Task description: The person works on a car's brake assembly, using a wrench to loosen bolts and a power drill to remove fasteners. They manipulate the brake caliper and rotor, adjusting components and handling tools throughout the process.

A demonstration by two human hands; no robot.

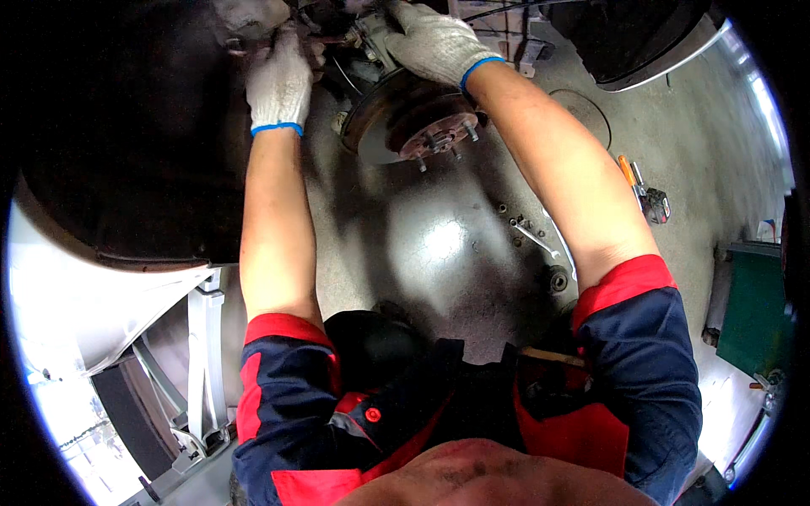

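A raised car body [101, 253] fills the left side, its dark wheel arch [126, 126] open above a grey concrete floor [439, 244]. A metal lift arm [207, 363] stands under the sill at lower left. A green cabinet [755, 312] sits at the right edge.

The brake disc [396, 118] hangs bare at top centre, with the rusty hub [439, 135] and its wheel studs facing the floor. The brake caliper [371, 38] sits on the upper edge of the disc.

The left hand [278, 80], in a white knit glove with a blue cuff, reaches into the wheel arch just left of the disc; its fingers [291, 42] are curled around a dark part that cannot be made out. The right hand [434, 42], gloved alike, lies over the caliper, its fingers [405, 17] clenched on it.

On the floor below the disc lie a spanner [534, 238], several small nuts [504, 208] near it, and a dark socket [557, 278]. An orange-handled tool [626, 169] and a small black power tool [654, 204] lie further right, well apart from the hands.
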